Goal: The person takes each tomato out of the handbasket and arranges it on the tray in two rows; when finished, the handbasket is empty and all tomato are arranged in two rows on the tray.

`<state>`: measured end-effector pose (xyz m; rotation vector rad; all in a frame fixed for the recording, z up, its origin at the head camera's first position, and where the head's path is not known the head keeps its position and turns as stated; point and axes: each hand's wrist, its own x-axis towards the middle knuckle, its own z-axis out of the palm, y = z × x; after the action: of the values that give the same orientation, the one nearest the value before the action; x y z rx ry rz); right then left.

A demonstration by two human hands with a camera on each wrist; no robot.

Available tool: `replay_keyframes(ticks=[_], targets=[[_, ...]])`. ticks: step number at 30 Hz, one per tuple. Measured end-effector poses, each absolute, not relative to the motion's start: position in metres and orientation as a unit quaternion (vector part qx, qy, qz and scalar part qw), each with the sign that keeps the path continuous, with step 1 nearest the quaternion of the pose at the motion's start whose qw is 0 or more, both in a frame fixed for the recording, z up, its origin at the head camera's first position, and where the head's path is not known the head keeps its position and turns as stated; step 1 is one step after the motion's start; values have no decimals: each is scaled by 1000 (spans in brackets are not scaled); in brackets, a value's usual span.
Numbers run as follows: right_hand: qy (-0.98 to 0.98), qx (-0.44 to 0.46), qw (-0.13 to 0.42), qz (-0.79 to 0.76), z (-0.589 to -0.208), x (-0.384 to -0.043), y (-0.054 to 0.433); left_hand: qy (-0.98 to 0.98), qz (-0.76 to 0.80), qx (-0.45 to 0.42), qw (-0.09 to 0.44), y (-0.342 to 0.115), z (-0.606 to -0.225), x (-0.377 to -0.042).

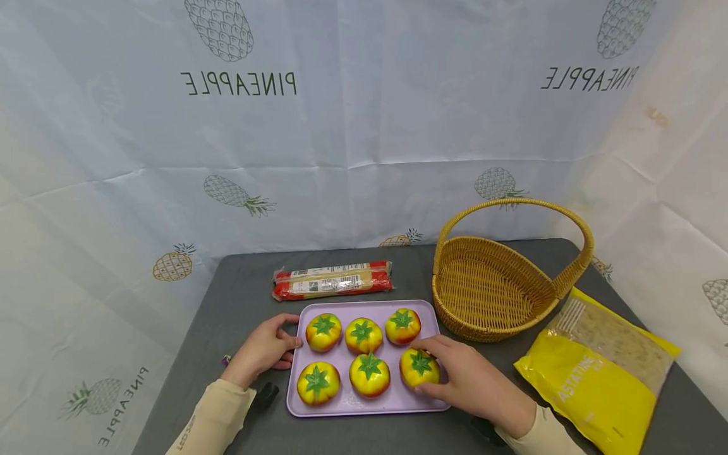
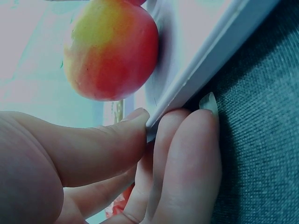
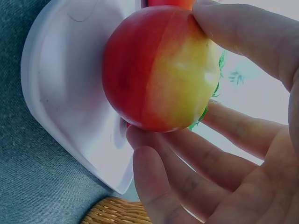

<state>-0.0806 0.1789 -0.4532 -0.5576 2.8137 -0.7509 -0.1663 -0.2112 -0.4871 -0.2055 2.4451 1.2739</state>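
Note:
A lilac tray (image 1: 392, 408) holds several yellow-and-red tomatoes, artificial-looking, with green star-shaped tops, in two rows. At the tray's left edge, my left hand (image 1: 267, 346) pinches the rim (image 2: 187, 79), thumb above and fingertips against the outer side. My right hand (image 1: 474, 382) grips the front-right tomato (image 1: 419, 368), thumb on one side and fingers curled on the other. That tomato (image 3: 159, 70) is close over the tray floor; whether it touches I cannot tell. Another tomato (image 2: 112, 51) sits near my left thumb.
Behind the tray lies a red-and-clear packet (image 1: 332, 280). A wicker basket (image 1: 489, 291) with a tall handle stands at the back right. Beside it is a yellow bag (image 1: 603, 379) near the right table edge. A patterned curtain (image 1: 352, 126) hangs behind the grey table (image 1: 239, 297).

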Motion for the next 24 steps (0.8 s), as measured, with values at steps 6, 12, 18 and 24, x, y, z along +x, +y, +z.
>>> replay_keyframes(ticks=[6,12,18,24], targets=[[945,-186,92,-253,-456,-81,179,868,453,-74,188,-210,-487,-166],[944,-183,101,-256,-457,-80,179,868,455,-75,187,-210,-487,-165],[944,-178,105,-258,-457,-80,179,869,453,-72,187,-209,-485,-164],[944,-171,108,-261,-457,-80,180,868,456,-69,184,-209,-486,-166]])
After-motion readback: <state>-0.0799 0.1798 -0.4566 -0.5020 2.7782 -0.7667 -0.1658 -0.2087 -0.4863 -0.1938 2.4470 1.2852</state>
